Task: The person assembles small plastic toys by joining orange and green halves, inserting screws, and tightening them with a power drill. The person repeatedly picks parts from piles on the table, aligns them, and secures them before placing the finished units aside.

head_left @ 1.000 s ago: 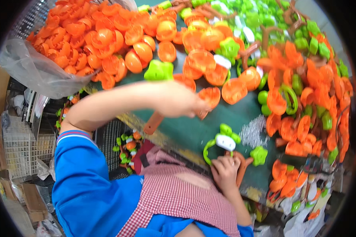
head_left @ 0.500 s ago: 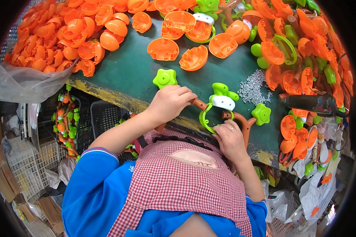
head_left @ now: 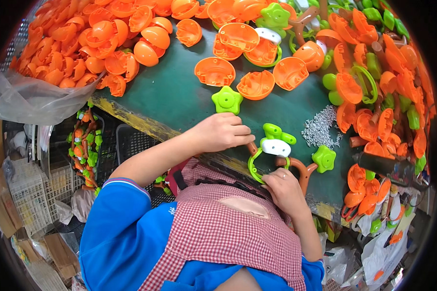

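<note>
While the left hand point(head_left: 223, 132) gripped a brown stick point(head_left: 251, 148) in curled fingers, its exposed end stood at the left side of a green ring point(head_left: 251, 167), near the front edge of the bench point(head_left: 155, 87); contact could not be confirmed. The right hand point(head_left: 282, 189) pinched the ring's near edge, left of a forked branch point(head_left: 304, 172). Judged risks: a weak pinch could let the ring twist, misaligning the stick; farther right, a stray knock could scatter the loose screws point(head_left: 320, 128).

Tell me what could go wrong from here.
The green ring at the right hand lies near the table's edge and might slip off. The loose silvery pile could scatter if bumped. The left hand may nudge the green star just beyond its knuckles.
</note>
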### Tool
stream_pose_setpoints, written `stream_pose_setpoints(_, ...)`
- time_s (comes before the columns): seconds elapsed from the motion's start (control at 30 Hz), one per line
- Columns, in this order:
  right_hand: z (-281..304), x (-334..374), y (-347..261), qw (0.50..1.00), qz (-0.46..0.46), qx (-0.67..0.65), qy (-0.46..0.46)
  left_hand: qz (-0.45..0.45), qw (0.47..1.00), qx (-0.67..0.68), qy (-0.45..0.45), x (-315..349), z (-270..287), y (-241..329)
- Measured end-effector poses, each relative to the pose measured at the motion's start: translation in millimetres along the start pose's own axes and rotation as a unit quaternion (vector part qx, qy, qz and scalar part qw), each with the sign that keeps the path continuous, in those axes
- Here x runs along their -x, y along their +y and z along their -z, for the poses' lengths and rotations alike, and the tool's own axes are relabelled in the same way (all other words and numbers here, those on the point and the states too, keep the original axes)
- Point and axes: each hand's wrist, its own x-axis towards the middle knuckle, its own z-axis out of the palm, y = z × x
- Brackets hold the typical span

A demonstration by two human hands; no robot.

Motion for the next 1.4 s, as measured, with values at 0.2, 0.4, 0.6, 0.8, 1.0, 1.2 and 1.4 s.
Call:
stream_pose_setpoints(0.2, -1.7, -6.5, -8.4, 0.998, -0.012, 0.055, -0.025, 0.013, 1.0, 0.019, 0.016, -5.9, -2.4, 19.7)
stream_pose_setpoints(0.4, -0.9, -11.5, -5.1, 0.998, -0.013, 0.056, -0.007, 0.05, 0.999, 0.004, 0.016, -6.0, -12.1, 18.2)
stream_pose_setpoints(0.6, -6.7, -5.0, -2.5, 0.994, -0.05, 0.073, 0.065, 0.11, 0.994, -0.017, 0.02, -9.9, -6.3, 18.5)
stream_pose_setpoints(0.8, -3.6, -6.9, 4.0, 0.994, -0.019, 0.087, 0.068, 0.109, 0.989, 0.033, 0.091, -18.6, 23.8, 0.6)
stream_pose_setpoints(1.0, -2.8, -2.6, 4.1, 0.988, -0.017, 0.064, 0.138, 0.376, 0.857, -0.238, 0.26, -4.0, 37.5, -139.1)
stream_pose_setpoints(1.2, 12.0, -3.3, 4.2, 0.98, 0.024, 0.011, 0.199, 0.347, 0.881, -0.269, 0.179, -21.9, 62.1, -141.0)
stream_pose_setpoints(1.4, 24.9, -20.2, -13.2, 0.754, -0.213, -0.517, 0.344, -0.137, 0.989, -0.031, 0.051, -60.4, 31.6, 17.7)
